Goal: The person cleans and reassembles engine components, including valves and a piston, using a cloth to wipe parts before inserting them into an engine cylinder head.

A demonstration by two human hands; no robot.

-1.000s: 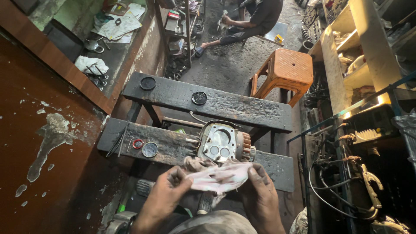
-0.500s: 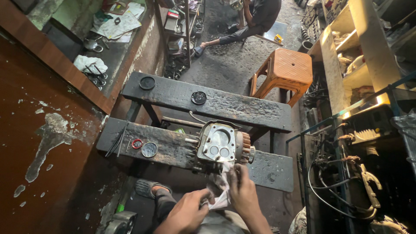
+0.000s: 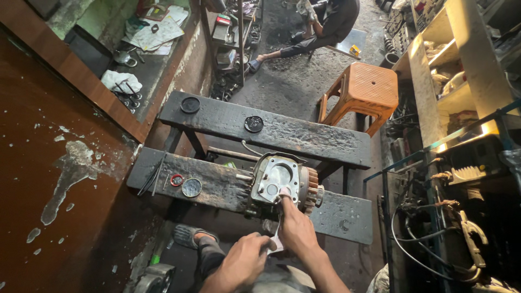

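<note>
2 hands work low in the head view. Half a second ago both hands held the pale rag together below the engine part; now the right hand (image 3: 296, 230) has reached up, its fingertips (image 3: 283, 193) pressing on the metal engine cylinder head (image 3: 278, 182), which sits on the near black wooden bench (image 3: 217, 184). Its fingers are extended, gripping nothing. The left hand (image 3: 244, 260) stays lower, closed around the white rag (image 3: 274, 244). An orange plastic stool (image 3: 361, 89) stands beyond.

We counted 1 engine block (image 3: 279, 182), 2 dark wooden benches (image 3: 336, 141), 1 orange plastic stool (image 3: 364, 92), 4 round discs (image 3: 191, 187) and 2 hands (image 3: 296, 228).
</note>
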